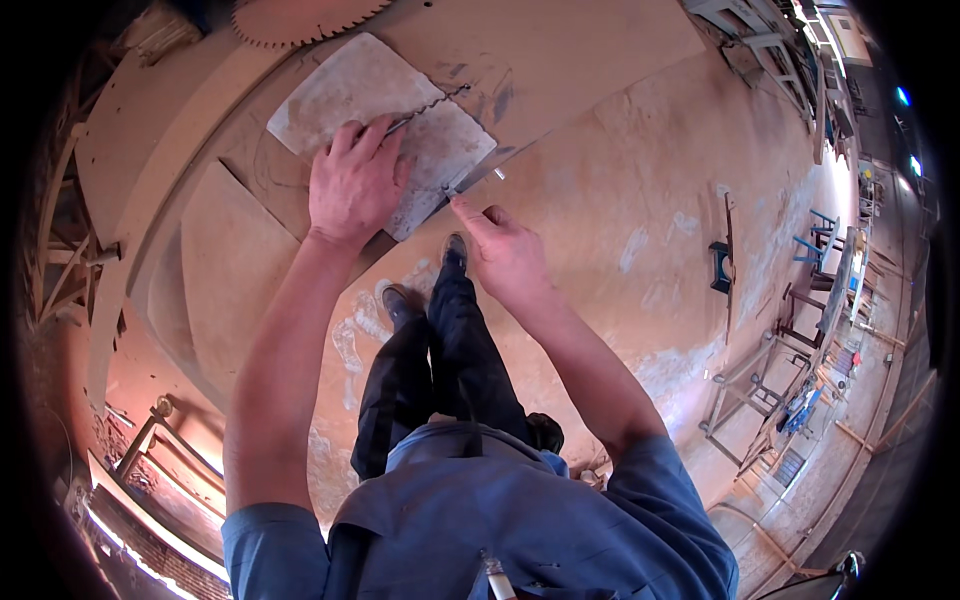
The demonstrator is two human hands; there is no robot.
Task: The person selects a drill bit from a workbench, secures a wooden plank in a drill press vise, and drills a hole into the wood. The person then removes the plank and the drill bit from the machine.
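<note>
Nearest the camera is a blue shirt (480, 515). A dark, twisted bit (432, 104) lies slantwise across the stained pale slab (345, 85), tip past its edge. Over the slab, the left hand (352, 190) curls onto the bit; the right hand (508, 255) extends its forefinger to a small metal piece (450, 191) at the slab's near edge. Clamping cannot be told for either.

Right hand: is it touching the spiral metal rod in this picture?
Apart. The head view plainly shows part of the pale slab between the right hand and the spiral metal rod.

Left hand (357, 185) lies on a pale slab (345, 85), apparently touching a spiral rod (437, 101).
</note>
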